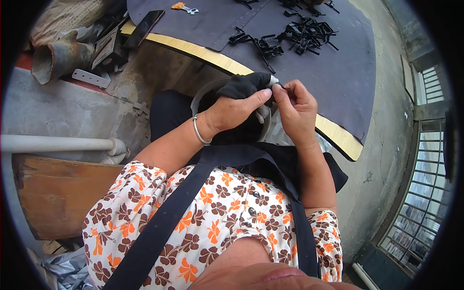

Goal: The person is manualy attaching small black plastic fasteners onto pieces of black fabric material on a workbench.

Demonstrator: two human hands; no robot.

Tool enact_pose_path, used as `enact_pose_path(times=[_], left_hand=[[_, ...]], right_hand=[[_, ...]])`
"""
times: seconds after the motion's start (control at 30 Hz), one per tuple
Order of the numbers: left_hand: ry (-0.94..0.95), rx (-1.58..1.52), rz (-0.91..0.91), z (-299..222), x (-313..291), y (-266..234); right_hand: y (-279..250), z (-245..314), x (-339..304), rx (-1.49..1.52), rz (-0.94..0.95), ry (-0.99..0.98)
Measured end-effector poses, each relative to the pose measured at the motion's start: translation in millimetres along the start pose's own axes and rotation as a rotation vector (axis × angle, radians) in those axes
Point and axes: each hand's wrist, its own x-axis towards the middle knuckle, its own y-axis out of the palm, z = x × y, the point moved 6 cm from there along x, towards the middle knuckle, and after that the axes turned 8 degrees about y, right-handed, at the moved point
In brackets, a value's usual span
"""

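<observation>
Floral-print shirt [217,205] nearest, L grip [237,99] (part in blk cloth [244,86]) & bare R grip [298,108] pinching tiny dark pc [281,85], shape mostly hidden, above round bucket [195,102] by smooth-topped table [333,82]

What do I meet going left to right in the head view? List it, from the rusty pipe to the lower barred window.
Rusty metal pipe, black smartphone, small orange-handled tool, left grip, right grip, lower barred window.
</observation>
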Motion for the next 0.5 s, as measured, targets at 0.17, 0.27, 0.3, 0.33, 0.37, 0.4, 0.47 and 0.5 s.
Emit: enact_pose_path(times=[0.17, 0.27, 0.3, 0.33, 0.37, 0.4, 0.47, 0.5], left_hand=[[-0.122, 0.029, 0.069, 0, -2, 0], [-0.050, 0.172, 0.022, -3, -1, -1], [-0.009, 0.198, -0.003, -6, -1, -2], [-0.007, 0.195, -0.002, -3, -1, -2], [0.180, 0.350, -0.004, -10, 0, -2], [0.369, 0.503, -0.006, -19, -1, 0], [0.427, 0.610, 0.027, -21, -3, 2], [0.486, 0.718, 0.061, -23, -4, 5]], right_hand=[[-1, -5, 3, 0.028, 0.196, 0.145], [5, -1, 0, -0.176, 0.235, 0.049], [7, -2, 0, -0.285, 0.228, 0.029], [9, -3, -1, -0.287, 0.226, 0.030], [10, -6, -2, -0.211, 0.211, 0.043], [11, -10, -3, -0.135, 0.195, 0.055], [18, -19, -2, -0.033, 0.169, 0.050], [19, -21, -2, 0.068, 0.144, 0.044]])
